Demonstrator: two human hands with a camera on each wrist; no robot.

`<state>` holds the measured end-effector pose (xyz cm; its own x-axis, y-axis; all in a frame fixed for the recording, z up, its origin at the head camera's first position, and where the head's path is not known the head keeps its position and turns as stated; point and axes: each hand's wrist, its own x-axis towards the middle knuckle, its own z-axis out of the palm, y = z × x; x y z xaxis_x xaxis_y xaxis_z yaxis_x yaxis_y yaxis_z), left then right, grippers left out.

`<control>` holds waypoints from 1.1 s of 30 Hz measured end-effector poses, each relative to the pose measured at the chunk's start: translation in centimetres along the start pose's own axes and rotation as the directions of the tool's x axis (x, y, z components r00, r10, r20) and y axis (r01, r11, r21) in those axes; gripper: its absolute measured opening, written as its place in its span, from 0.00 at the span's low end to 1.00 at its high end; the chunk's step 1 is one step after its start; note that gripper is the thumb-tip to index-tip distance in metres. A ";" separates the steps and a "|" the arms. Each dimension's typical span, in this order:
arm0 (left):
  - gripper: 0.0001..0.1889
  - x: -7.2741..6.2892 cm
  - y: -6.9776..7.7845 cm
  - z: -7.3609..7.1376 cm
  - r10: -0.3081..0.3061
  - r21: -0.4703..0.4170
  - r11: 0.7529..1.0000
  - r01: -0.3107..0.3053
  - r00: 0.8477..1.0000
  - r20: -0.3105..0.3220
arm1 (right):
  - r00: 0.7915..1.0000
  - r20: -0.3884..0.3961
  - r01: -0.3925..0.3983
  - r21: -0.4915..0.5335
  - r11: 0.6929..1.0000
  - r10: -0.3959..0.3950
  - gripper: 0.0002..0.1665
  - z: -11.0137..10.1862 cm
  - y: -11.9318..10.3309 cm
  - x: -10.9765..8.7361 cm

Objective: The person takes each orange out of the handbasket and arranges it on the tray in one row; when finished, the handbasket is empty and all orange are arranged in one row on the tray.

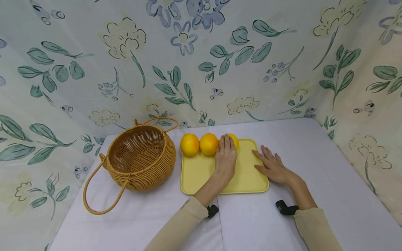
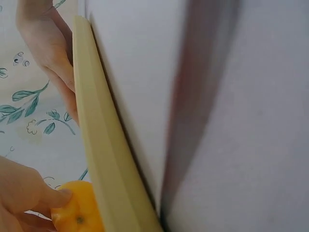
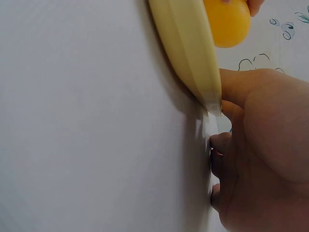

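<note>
Three oranges sit in a row along the back of a pale yellow tray (image 1: 251,177). My left hand (image 1: 225,158) reaches over the tray and grips the rightmost orange (image 1: 235,139); its thumb presses that orange's side in the left wrist view. Beside it are the middle orange (image 1: 208,144) and the left orange (image 1: 190,144). My right hand (image 1: 273,166) lies at the tray's right edge with fingers spread. In the right wrist view, its thumb side meets the tray rim (image 3: 193,58) while other fingertips touch the tabletop.
A round wicker basket (image 1: 169,167) stands left of the tray, its two handles folded outward. White cloth covers the table (image 1: 245,223), with a seam running below the tray. Floral fabric (image 1: 188,87) hangs behind and at both sides.
</note>
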<state>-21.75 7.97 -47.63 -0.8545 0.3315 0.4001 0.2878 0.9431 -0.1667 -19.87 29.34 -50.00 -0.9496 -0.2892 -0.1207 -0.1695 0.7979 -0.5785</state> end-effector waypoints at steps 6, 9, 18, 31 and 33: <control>0.34 0.1 0.0 -0.1 -0.001 0.000 1.000 0.001 1.000 0.002 | 1.000 0.000 0.005 0.013 1.000 -0.005 0.41 -0.1 -0.2 0.0; 0.33 0.3 0.0 0.0 -0.016 -0.003 1.000 0.016 1.000 -0.003 | 1.000 0.016 -0.006 0.005 1.000 0.006 0.41 -0.2 -0.3 0.0; 0.33 0.4 -0.1 0.1 -0.028 -0.034 0.999 0.027 1.000 -0.001 | 1.000 0.017 -0.017 0.002 1.000 0.017 0.42 -0.1 -0.3 -0.1; 0.30 -0.2 -0.6 0.1 -0.017 -0.093 0.996 0.013 0.999 -0.049 | 1.000 0.021 -0.017 -0.005 1.000 0.017 0.41 -0.2 -0.5 0.0; 0.30 -0.2 -0.6 0.1 -0.017 -0.094 0.996 0.012 0.999 -0.050 | 1.000 0.021 -0.015 -0.005 1.000 0.015 0.41 -0.2 -0.6 0.0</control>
<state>-21.80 7.33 -47.67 -0.8364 0.3165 0.4476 0.3168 0.9454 -0.0766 -19.80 28.96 -49.51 -0.9464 -0.2880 -0.1461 -0.1564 0.8046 -0.5728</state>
